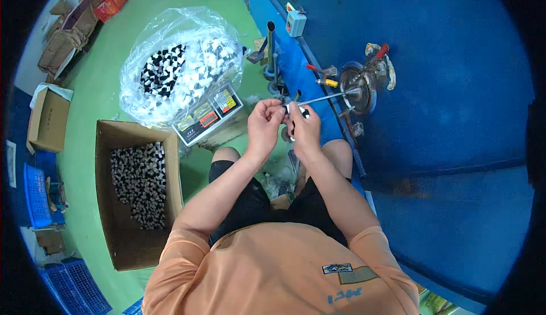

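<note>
My hands meet in front of my knees. My left hand [263, 128] is closed in a pinch, its fingertips at a tiny black-and-white piece [286, 110] between the hands. Curled round more of these small black-and-white pieces [305, 113] is my right hand [308, 133]; how many it holds is hidden by the fingers. A thin metal rod [329, 96] runs from a round metal fixture [357, 87] on the blue machine to just above my right fingers. Whether the rod touches the piece cannot be made out.
At left stands an open cardboard box [105, 201] with many black-and-white pieces. Beyond it, a clear plastic bag [187, 22] of similar pieces rests on a scale [211, 116]. The blue machine [443, 127] fills the right side, with red-handled and yellow-handled clamps [327, 81] near the fixture.
</note>
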{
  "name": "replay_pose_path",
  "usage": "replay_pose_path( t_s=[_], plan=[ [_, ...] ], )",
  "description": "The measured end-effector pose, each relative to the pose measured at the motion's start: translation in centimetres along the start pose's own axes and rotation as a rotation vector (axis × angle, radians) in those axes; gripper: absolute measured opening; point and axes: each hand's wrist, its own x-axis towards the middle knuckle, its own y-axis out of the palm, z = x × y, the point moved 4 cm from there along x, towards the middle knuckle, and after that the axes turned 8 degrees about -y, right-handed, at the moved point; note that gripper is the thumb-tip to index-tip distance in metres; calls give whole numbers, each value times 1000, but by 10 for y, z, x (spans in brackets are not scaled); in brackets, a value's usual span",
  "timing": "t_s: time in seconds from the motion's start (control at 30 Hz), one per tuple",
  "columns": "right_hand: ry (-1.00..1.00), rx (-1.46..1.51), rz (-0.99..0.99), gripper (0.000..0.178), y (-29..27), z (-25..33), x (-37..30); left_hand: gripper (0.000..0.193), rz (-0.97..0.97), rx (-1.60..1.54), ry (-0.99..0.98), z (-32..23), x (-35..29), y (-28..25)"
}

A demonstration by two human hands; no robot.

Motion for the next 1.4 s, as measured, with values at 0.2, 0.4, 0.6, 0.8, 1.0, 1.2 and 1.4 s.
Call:
replay_pose_path(
  t_s=[0.2,0.4,0.6,0.8,1.0,1.2,1.4],
  plan=[
    [1,49,60,16,-2,0,4,18,-5,115,-63,4,-3,5],
    [47,12,23,17,6,-2,-2,16,-50,203,10,-4,-1,0],
    [62,36,190,28,6,-6,-10,14,-273,-317,409,-41,-30,-69],
    [166,225,353,40,5,-19,-24,21,-309,-54,6,-32,-40,-90],
    [122,120,326,41,15,-22,-27,22,109,209,-138,-5,-37,-27],
    [67,47,362,31,9,-21,-25,13,174,182,-245,-1,-21,-23],
    [61,-14,268,22,6,-18,-26,7,-122,132,38,16,-5,-32]
  ],
)
